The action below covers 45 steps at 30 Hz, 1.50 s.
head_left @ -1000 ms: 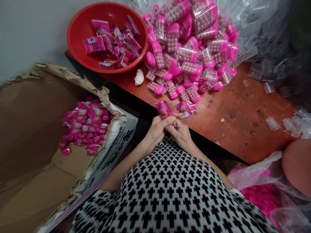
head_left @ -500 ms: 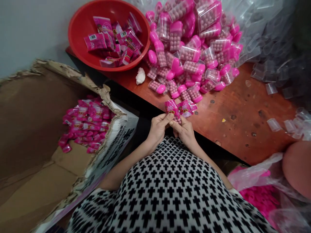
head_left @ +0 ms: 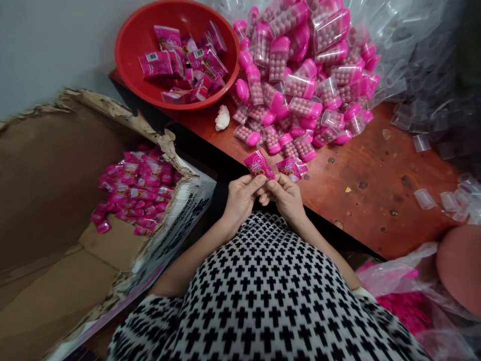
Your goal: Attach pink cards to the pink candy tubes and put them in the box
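The left hand (head_left: 240, 198) and right hand (head_left: 287, 198) are together pinching one pink packet (head_left: 258, 164) over the table (head_left: 376, 185) edge, and with few packets lying in the carton (head_left: 161, 143) against the big vial pile (head_left: 300, 85), most work is seemingly remaining.

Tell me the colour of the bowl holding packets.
The bowl is red; the head view shows it best.
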Available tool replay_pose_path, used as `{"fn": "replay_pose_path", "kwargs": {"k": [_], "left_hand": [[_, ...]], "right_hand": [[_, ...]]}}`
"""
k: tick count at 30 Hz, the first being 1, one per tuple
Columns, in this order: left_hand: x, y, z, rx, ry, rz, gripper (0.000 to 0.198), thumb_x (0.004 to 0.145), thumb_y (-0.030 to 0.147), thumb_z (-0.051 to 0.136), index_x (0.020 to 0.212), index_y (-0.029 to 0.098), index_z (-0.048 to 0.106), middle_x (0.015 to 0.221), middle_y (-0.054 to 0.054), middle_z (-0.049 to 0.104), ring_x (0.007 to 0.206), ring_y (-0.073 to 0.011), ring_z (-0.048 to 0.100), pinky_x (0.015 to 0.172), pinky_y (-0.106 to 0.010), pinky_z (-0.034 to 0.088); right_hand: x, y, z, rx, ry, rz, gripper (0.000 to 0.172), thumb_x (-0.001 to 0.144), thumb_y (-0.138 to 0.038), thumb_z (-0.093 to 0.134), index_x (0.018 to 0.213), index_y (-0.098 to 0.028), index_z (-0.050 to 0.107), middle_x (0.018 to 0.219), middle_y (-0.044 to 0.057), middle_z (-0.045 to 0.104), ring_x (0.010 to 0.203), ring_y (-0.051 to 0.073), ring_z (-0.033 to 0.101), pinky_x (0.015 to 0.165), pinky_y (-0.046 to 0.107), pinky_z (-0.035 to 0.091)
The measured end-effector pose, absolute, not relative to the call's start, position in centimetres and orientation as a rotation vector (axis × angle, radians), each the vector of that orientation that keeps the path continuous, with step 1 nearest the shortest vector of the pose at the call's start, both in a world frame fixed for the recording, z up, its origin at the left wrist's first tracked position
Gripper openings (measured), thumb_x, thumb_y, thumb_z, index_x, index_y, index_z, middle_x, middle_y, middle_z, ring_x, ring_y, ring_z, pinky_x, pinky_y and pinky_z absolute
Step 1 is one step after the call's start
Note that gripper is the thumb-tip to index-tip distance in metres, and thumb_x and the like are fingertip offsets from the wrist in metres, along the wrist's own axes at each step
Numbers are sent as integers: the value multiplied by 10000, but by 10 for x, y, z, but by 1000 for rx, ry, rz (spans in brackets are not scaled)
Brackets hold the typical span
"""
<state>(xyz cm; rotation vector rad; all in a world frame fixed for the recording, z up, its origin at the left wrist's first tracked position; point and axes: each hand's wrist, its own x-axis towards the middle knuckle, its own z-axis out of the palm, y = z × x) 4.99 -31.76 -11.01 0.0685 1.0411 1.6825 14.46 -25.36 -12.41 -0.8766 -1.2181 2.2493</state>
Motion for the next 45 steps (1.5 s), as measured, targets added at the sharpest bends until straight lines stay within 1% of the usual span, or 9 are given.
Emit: {"fn": "replay_pose_path", "kwargs": {"k": [3,7,11,19,23,28,34,39,45], "left_hand": [[46,-321,-105,50,1082,1765,394,592,403,907,606,138,615,533,20,561,448,-95,539,442,-226,478],[10,-339,-87,-25,1208,2150,377,673,500,848,732,177,663,807,-13,739,809,-156,710,798,-272,589],[-23,-351,-82,-118,1382,2387,634,874,767,418,1026,211,681,956,10,762,873,-118,708,803,-204,564],[41,-287,-142,1294,1812,1390,290,797,366,777,1057,240,752,1201,-108,709,1229,-300,597,1146,-460,375],[54,-270,-162,1523,1988,1157,231,822,289,744,1046,233,760,1204,-154,687,1233,-357,562,1102,-536,360],[53,-271,-173,1568,2041,1280,178,900,333,639,1007,287,774,1092,-97,718,1149,-289,585,1055,-470,385],[47,-275,-161,1445,1925,1462,171,860,357,691,990,304,787,1168,-75,722,1185,-276,596,1091,-449,389],[46,-282,-135,1055,1743,1630,347,797,383,768,1126,275,753,1223,-70,709,1199,-254,611,1100,-396,433],[49,-290,-122,283,1220,1560,439,585,506,887,743,118,756,764,-65,734,717,-193,711,725,-328,615]], "right_hand": [[139,-254,-121,-898,-1234,2255,471,688,-572,810,816,-208,539,628,-46,700,460,90,620,466,195,532],[143,-245,-113,-949,-1299,2158,486,683,-574,806,894,-204,572,673,-29,726,498,104,649,460,202,526],[164,-219,-101,-1013,-1381,1932,415,753,-567,757,868,-203,593,675,-25,710,487,92,630,448,197,498],[212,-186,-101,-1139,-1409,1622,342,789,-502,757,803,-192,615,646,-20,694,470,84,596,443,191,469],[221,-192,-107,-1175,-1439,1607,336,799,-495,750,805,-186,618,667,-16,702,477,81,591,458,197,477],[219,-193,-111,-1169,-1512,1589,340,814,-517,722,801,-193,620,656,-21,688,499,91,591,487,214,487],[196,-191,-112,-1114,-1710,1390,392,732,-501,795,969,-220,658,905,9,732,788,144,683,732,285,559],[174,-196,-112,-1065,-1484,1675,466,667,-496,838,970,-222,616,719,-47,678,610,109,615,637,261,530],[172,-196,-117,-1015,-1626,1739,443,746,-499,777,1021,-208,588,678,-50,645,602,119,604,643,275,525]]}}
